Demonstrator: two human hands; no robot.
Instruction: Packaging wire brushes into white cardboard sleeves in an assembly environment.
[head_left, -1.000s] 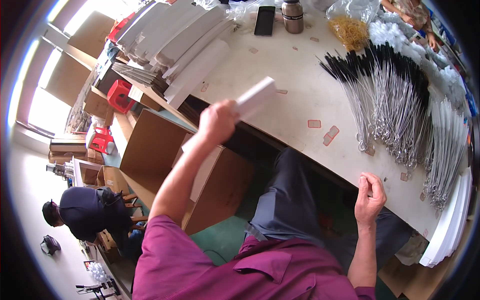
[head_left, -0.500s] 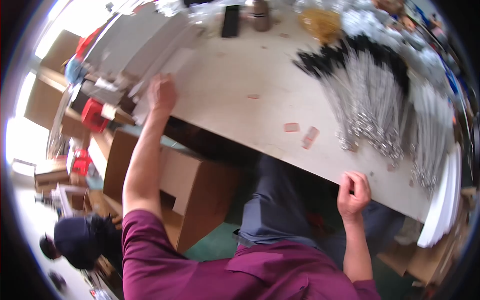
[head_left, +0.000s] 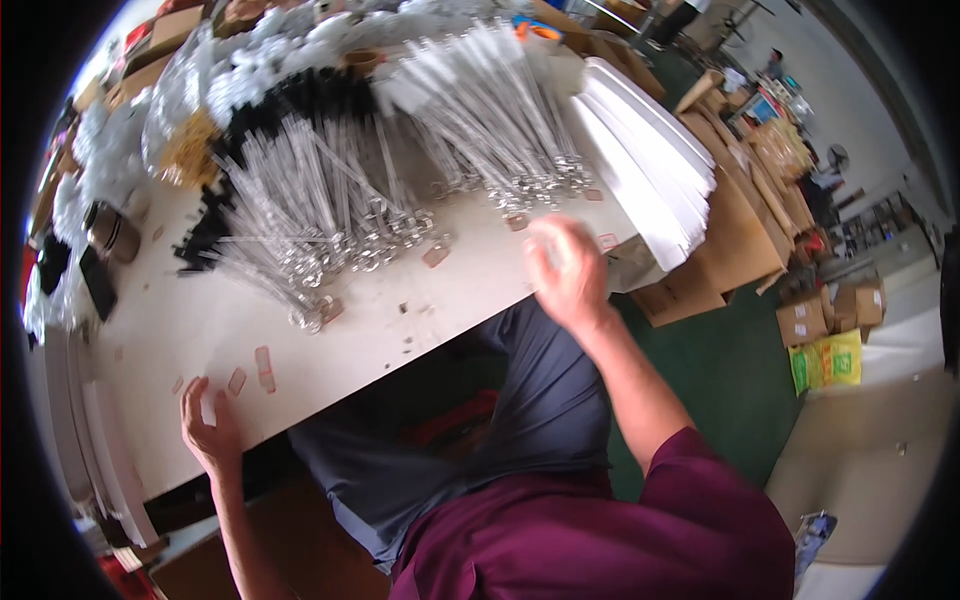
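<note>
My left hand [head_left: 212,430] is at the table's near edge on the left, fingers loosely curved and apart, nothing seen in it. Small red-edged slips [head_left: 265,369] lie just beyond its fingertips. On the right, my right hand [head_left: 568,270] is over the table edge, smeared by motion, its fingers curled; whether it holds anything cannot be made out. Beyond it is a fanned bundle of thin clear-grey stems [head_left: 490,110] with shiny metal ends. Left of that lies a larger pile of similar stems [head_left: 310,190] with black far ends. A white stack of long folded sheets [head_left: 645,165] stands beside my right hand.
Clear plastic bags [head_left: 290,50] line the table's back, with a yellowish bag [head_left: 188,150] among them. A metal flask [head_left: 112,232] and a dark phone [head_left: 97,284] are at the far left. Cardboard boxes [head_left: 735,240] stand to the right of the table.
The view has swung to the right. My left hand has left the pale stacked sheets on the left for the table edge by the slips. My right hand is now beside the white stack.
</note>
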